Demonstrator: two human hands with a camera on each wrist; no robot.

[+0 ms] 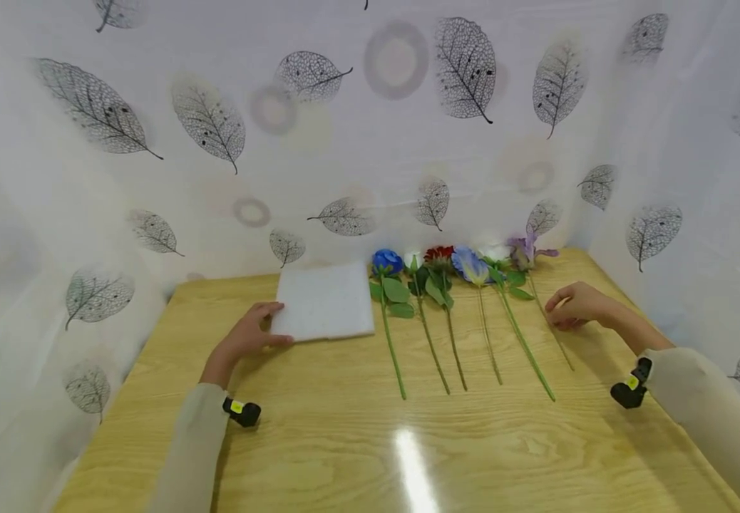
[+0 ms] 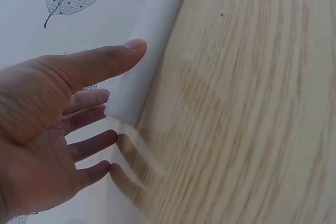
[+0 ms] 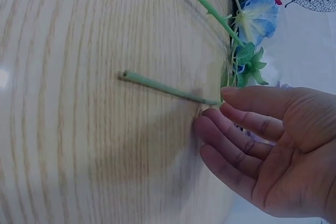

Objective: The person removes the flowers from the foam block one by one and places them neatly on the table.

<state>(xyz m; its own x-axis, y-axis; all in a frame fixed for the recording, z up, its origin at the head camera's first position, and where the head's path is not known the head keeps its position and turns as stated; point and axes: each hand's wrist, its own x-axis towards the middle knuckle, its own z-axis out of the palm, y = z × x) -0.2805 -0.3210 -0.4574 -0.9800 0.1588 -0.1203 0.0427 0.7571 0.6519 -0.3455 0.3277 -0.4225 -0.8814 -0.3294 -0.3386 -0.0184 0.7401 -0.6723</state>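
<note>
A thick white foam sheet [image 1: 325, 301] lies near the back of the table. Around its left end is my left hand [image 1: 254, 331], thumb along the near edge, the other fingers spread and relaxed by the left side. At the right, my right hand [image 1: 578, 306] pinches the thin stem [image 3: 168, 92] of a purple flower [image 1: 525, 251] between thumb and index finger. The remaining fingers curl loosely below. That flower's head points to the back wall, and its stem end slants toward me, close over the tabletop in the right wrist view.
Left of the purple flower lie several long-stemmed flowers side by side: a blue rose [image 1: 387, 262], a dark red bloom [image 1: 439, 255], a pale blue one [image 1: 470, 266] and white ones. A leaf-print curtain [image 1: 344, 142] rises behind the wooden table [image 1: 319, 442].
</note>
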